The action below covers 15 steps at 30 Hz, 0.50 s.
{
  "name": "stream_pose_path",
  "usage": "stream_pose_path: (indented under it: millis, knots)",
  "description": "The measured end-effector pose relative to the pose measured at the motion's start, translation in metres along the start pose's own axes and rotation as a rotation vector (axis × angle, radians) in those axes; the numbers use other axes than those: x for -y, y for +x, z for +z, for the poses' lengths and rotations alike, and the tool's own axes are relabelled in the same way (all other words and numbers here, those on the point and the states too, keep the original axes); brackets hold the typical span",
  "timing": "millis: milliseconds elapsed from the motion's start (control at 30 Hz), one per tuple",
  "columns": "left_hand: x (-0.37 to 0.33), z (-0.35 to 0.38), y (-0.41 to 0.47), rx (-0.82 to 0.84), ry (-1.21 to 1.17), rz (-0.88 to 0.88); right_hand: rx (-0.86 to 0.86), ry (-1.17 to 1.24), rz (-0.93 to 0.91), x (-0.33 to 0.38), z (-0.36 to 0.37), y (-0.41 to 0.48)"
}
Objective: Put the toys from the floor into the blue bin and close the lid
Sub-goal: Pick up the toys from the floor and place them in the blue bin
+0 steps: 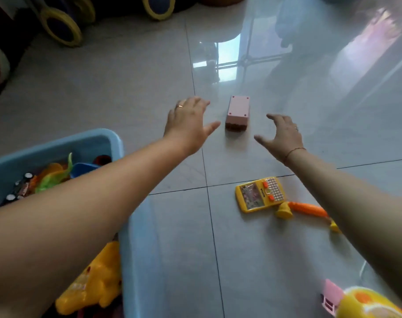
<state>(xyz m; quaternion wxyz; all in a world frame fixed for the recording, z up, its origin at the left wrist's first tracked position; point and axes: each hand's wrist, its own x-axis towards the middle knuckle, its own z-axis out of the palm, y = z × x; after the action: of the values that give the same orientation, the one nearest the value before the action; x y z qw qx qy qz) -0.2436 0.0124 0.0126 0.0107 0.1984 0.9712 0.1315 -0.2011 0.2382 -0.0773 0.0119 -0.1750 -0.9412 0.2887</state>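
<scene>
A pink box-shaped toy lies on the tiled floor ahead of me. My left hand hovers just left of it, fingers spread, holding nothing. My right hand hovers just right of it, fingers curled apart, also empty. Neither hand touches the box. The blue bin stands at the lower left without a lid on it, holding several toys, among them a yellow plastic toy and a green one. A yellow toy phone and an orange-and-yellow toy lie on the floor under my right forearm.
A yellow and pink toy sits at the bottom right corner. Dark ride-on toys with yellow-rimmed wheels line the far left edge of the floor. The glossy tiles reflect a window.
</scene>
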Motion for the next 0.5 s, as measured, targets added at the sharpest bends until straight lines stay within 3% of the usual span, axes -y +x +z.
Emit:
stream_pose_path:
  millis: [167, 333, 500]
  knots:
    - [-0.024, 0.069, 0.062, 0.221, 0.051, -0.124, 0.094, -0.016, -0.059, -0.049, 0.013, -0.027]
    - [-0.049, 0.097, 0.096, 0.184, -0.12, -0.303, 0.19, 0.094, -0.119, -0.069, 0.021, -0.062]
    - [-0.059, 0.121, 0.112, 0.21, -0.151, -0.339, 0.065, 0.163, -0.123, -0.095, -0.005, -0.09]
